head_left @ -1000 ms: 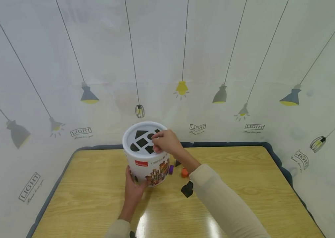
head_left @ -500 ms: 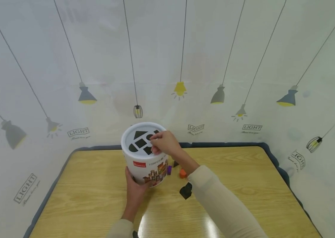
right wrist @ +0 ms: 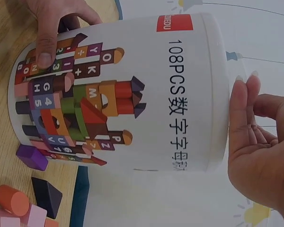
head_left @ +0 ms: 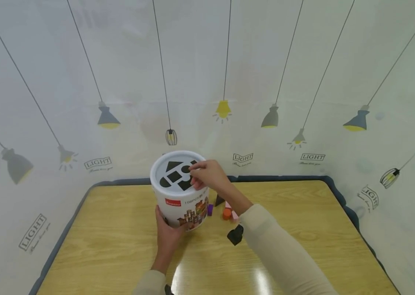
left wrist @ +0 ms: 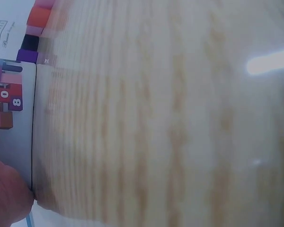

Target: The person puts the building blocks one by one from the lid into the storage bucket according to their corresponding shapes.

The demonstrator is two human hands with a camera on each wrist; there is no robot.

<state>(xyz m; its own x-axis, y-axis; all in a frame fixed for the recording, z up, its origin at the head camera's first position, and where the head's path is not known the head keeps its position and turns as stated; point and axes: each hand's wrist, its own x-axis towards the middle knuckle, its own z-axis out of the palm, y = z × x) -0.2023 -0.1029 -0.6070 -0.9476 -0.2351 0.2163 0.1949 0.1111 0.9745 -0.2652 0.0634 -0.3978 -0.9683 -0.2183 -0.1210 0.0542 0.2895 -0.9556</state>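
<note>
White bucket (head_left: 178,211) stood just left of the centre of the head frame, its lid (head_left: 161,172) on and facing the camera, cut through with dark holes that included a triangle, a square, a circle and a half-round. The left hand (head_left: 170,235) held it low on the near side, a grip grasping the bucket's wall; in the right wrist view, one of its digits pressed flat on the printed picture of stacked blocks, at the upper left of that frame. The right hand (head_left: 209,177) was at the right part of the lid in the head frame, its fingertips drawn together over the holes; whether that grip was clenched on something or held nothing could not be told. A red label (head_left: 172,203) showed on the bucket's upper wall, with "108PCS" printed beside it. Right of the bucket, on the yellow wooden desk (head_left: 111,241), lay a purple block (head_left: 210,210), a black triangular block (head_left: 219,200), an orange cylinder (head_left: 227,214) and some pink blocks (head_left: 235,216), the last partly hidden by the right forearm. A small black object (head_left: 235,235) showed beside the cuff of the cream right sleeve (head_left: 281,250). Across the upper frame stretched a pale backdrop (head_left: 192,61) printed with hanging lamps and the word "LIGHT".
</note>
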